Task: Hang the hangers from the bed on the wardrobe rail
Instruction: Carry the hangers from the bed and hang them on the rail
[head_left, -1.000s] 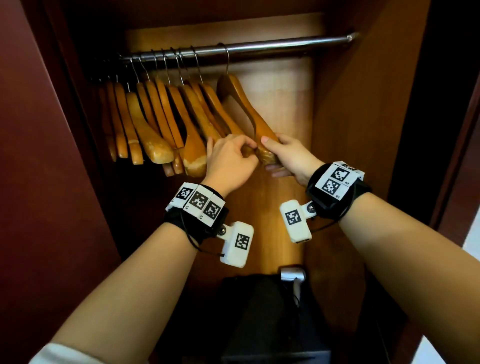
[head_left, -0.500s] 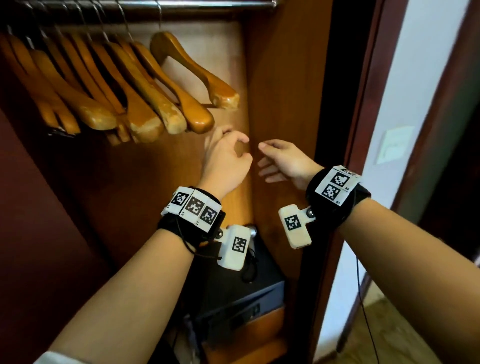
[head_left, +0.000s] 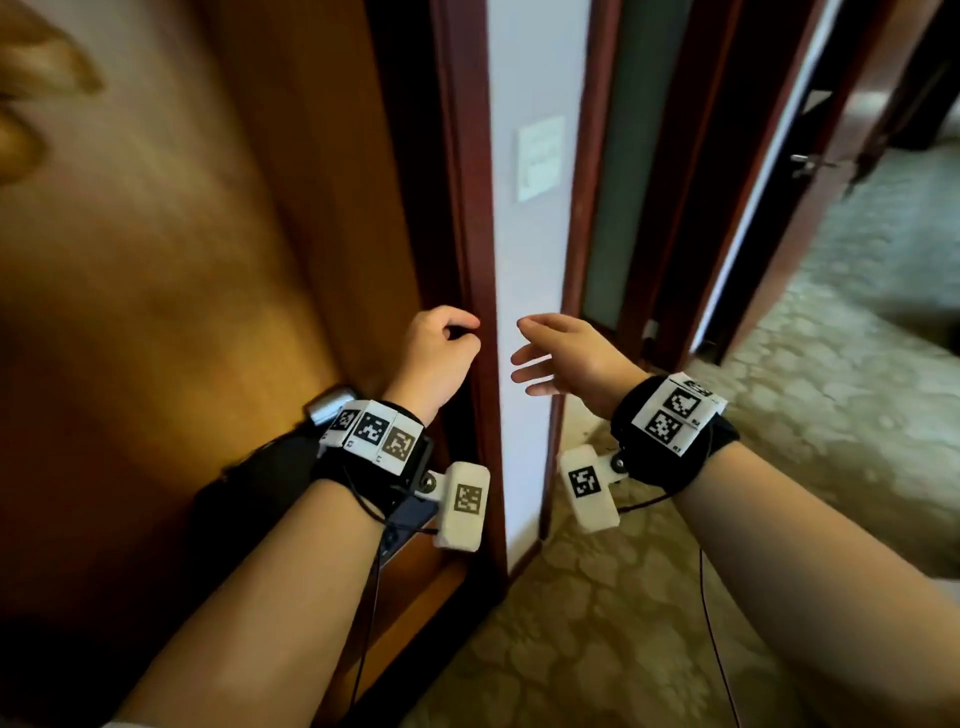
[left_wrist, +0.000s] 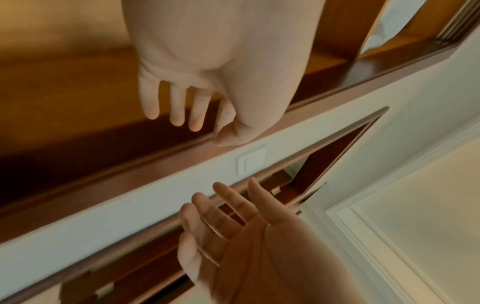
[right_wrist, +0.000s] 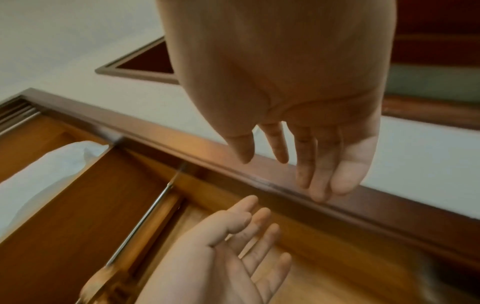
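Both hands are empty in front of the wardrobe's right frame (head_left: 470, 218). My left hand (head_left: 441, 348) hangs with loosely curled fingers and holds nothing; the right wrist view shows its fingers (right_wrist: 249, 236) relaxed. My right hand (head_left: 550, 353) is open with straight fingers (left_wrist: 215, 216), a short gap from the left. The wooden hangers (head_left: 36, 78) are a blur at the head view's top left edge. The metal rail (right_wrist: 145, 216) runs across the wardrobe in the right wrist view, with one hanger end (right_wrist: 96, 281) on it. No bed is in sight.
A white wall strip with a light switch (head_left: 540, 156) stands right of the frame. A black safe (head_left: 249, 493) sits low in the wardrobe. Patterned carpet (head_left: 779, 467) spreads to the right, past a dark door with a handle (head_left: 810, 163). White bedding (right_wrist: 39, 174) lies on the top shelf.
Both hands let go of the last hanger, which stays on the rail, and dropped lower. The head view swung right, from the wardrobe interior to its frame and the room.
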